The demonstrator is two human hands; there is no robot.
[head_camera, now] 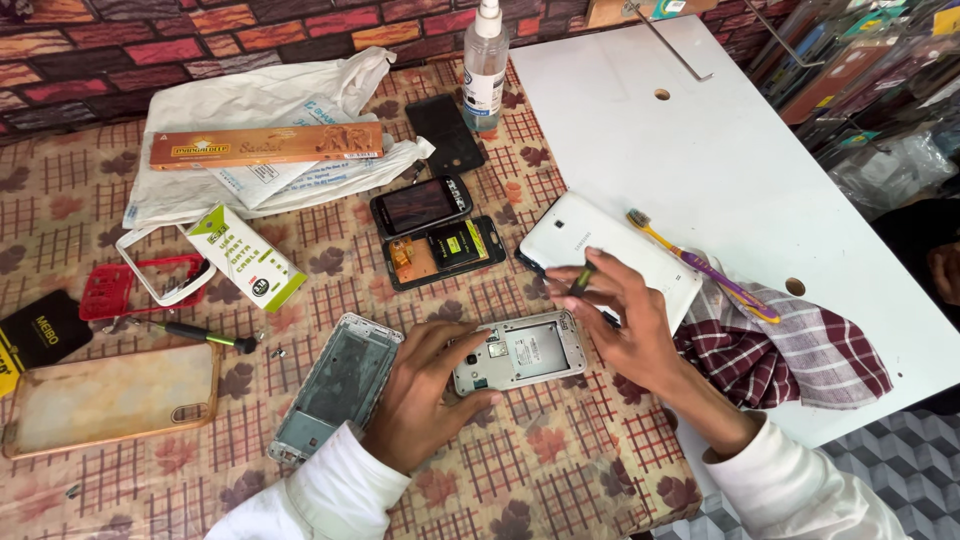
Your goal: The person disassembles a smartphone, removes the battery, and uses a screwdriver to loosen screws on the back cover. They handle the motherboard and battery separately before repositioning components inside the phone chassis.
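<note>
Fingers of the right hand (625, 320) pinch a half-hidden small tool (581, 278); left hand (425, 385) grips the opened phone (520, 352).

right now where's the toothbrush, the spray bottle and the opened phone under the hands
toothbrush (705, 268): head view, middle of its purple and yellow handle
spray bottle (485, 70): head view, its labelled body
opened phone (530, 352): head view, bare inner back

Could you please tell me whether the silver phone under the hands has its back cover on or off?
Off: the silver phone body lies with its inner bay and label exposed.

Spray bottle (486, 62), toothbrush (700, 265), checked cloth (790, 350)
</note>
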